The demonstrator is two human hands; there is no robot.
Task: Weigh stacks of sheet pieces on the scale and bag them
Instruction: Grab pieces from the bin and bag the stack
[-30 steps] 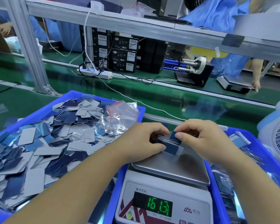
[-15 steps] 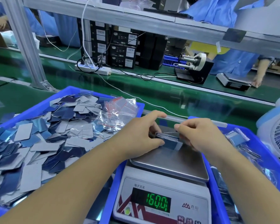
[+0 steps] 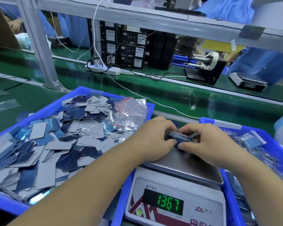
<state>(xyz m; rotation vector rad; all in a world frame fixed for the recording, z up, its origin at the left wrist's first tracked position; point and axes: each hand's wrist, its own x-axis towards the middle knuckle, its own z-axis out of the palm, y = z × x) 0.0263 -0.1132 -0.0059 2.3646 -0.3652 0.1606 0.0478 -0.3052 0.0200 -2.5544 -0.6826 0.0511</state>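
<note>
A stack of dark blue sheet pieces (image 3: 178,138) stands on edge on the steel pan of the scale (image 3: 185,167). My left hand (image 3: 155,139) grips its left end and my right hand (image 3: 203,142) grips its right end, thumbs at the front. The scale's green display (image 3: 168,205) reads 136.7. Loose blue and grey sheet pieces (image 3: 44,144) fill the blue tray (image 3: 82,91) on the left. A heap of clear zip bags with red strips (image 3: 129,110) lies at that tray's far right corner.
A second blue tray (image 3: 219,123) on the right holds filled bags (image 3: 252,141). Beyond runs a green conveyor belt (image 3: 170,95) with a white power strip (image 3: 103,69), cables, black boxes (image 3: 132,49), a label dispenser (image 3: 204,66) and another scale (image 3: 248,81). A white fan shows at the right edge.
Both hands have closed tighter round the stack, squaring it on the pan. The scale reading has dropped from 161.3 through 160.0 to 136.7.
</note>
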